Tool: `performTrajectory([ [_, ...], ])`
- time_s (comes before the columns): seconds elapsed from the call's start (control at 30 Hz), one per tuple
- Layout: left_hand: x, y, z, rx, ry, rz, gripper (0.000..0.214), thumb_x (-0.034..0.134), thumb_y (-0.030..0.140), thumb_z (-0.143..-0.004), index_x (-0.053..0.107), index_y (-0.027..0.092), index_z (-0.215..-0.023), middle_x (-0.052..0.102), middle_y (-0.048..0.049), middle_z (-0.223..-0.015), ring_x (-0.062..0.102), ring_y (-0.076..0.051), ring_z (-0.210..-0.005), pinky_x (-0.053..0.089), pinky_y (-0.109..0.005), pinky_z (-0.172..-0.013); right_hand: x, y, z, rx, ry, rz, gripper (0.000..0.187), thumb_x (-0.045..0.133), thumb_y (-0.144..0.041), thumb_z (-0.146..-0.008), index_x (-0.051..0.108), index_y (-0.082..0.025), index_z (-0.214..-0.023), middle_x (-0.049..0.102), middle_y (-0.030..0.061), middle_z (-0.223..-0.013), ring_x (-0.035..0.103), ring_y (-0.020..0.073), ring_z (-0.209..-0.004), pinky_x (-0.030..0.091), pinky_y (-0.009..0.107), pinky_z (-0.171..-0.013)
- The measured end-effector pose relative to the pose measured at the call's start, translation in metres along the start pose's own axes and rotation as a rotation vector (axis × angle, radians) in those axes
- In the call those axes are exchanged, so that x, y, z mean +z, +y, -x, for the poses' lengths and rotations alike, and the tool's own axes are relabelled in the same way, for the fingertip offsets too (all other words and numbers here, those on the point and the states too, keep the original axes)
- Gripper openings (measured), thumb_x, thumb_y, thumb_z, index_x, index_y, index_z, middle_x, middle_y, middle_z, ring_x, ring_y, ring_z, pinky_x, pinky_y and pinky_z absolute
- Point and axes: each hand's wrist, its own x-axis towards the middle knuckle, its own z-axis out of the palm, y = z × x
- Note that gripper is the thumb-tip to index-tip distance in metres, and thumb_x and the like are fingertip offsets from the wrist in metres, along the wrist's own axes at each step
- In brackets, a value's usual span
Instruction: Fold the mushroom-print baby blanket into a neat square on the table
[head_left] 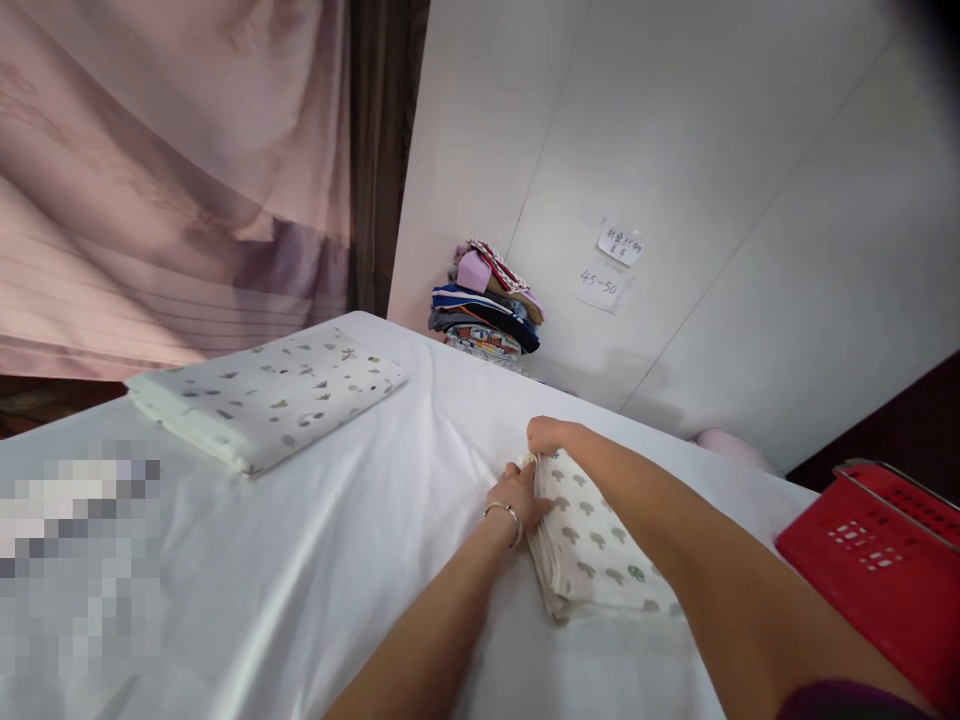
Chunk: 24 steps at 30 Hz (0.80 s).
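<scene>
A folded white cloth with a grey-brown mushroom print (589, 535) lies on the white-covered bed or table, partly hidden under my right forearm. My left hand (517, 496), with a bracelet at the wrist, rests at the cloth's left edge; its thumb lies over the print and its fingers are spread towards the far corner. Bent down over that same far corner is my right hand (549, 436), its fingers curled at the cloth and mostly hidden from view. To the left lies another folded white cloth (274, 395) with small leaf-like and pebble-like marks.
A pile of folded clothes (487, 300) stands at the far edge against the white wall (675, 130). A red plastic basket (877, 580) is at the right. Pink curtains (172, 180) hang at the left. Paper notes (621, 243) are on the wall. One patch at left is pixelated.
</scene>
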Motion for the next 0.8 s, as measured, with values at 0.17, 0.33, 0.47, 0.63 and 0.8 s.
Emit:
performTrajectory([
  [0.17,-0.001,0.001,0.003,0.02,0.015,-0.004,0.057,0.059,0.042,-0.065,0.044,0.028,-0.118,0.048,-0.0068,-0.112,0.052,-0.026,-0.103,0.043,-0.035,-0.082,-0.005,-0.002,0.012,-0.005,-0.017,-0.009,0.024,0.054,-0.032,-0.085,0.06,-0.01,-0.093,0.062,0.0049,-0.089,0.06,0.0147,-0.078,0.049,0.03,-0.07],
  [0.33,0.002,-0.001,0.005,-0.003,0.055,0.06,0.068,0.061,0.04,-0.064,0.035,0.027,-0.125,0.04,-0.0071,-0.124,0.053,-0.023,-0.102,0.043,-0.033,-0.082,-0.003,-0.005,0.015,0.012,-0.041,-0.042,0.028,0.052,-0.034,-0.086,0.056,-0.011,-0.103,0.058,0.0062,-0.099,0.058,0.0153,-0.083,0.05,0.032,-0.072],
  [0.47,0.003,-0.002,0.005,0.007,0.073,0.069,0.074,0.061,0.04,-0.063,0.03,0.026,-0.129,0.038,-0.007,-0.127,0.053,-0.023,-0.102,0.043,-0.031,-0.081,-0.003,-0.005,0.014,0.014,-0.022,-0.048,0.023,0.054,-0.031,-0.085,0.06,-0.009,-0.091,0.062,0.0051,-0.087,0.06,0.0136,-0.075,0.05,0.029,-0.068],
  [0.63,0.003,-0.002,0.006,0.07,0.107,0.05,0.072,0.06,0.04,-0.064,0.031,0.026,-0.128,0.03,-0.0053,-0.136,0.047,-0.023,-0.111,0.042,-0.03,-0.084,-0.001,-0.002,0.007,-0.004,0.023,-0.067,0.014,0.057,-0.015,-0.074,0.065,-0.006,-0.068,0.064,0.0066,-0.059,0.062,0.0155,-0.059,0.047,0.023,-0.057],
  [0.8,0.006,-0.001,0.01,0.128,0.151,0.053,0.063,0.058,0.037,-0.067,0.035,0.026,-0.126,0.03,-0.0034,-0.137,0.043,-0.023,-0.114,0.041,-0.029,-0.086,0.004,0.002,-0.005,0.013,0.0,-0.078,0.016,0.056,-0.02,-0.08,0.064,-0.008,-0.074,0.061,0.0009,-0.056,0.059,0.0111,-0.052,0.048,0.023,-0.056],
])
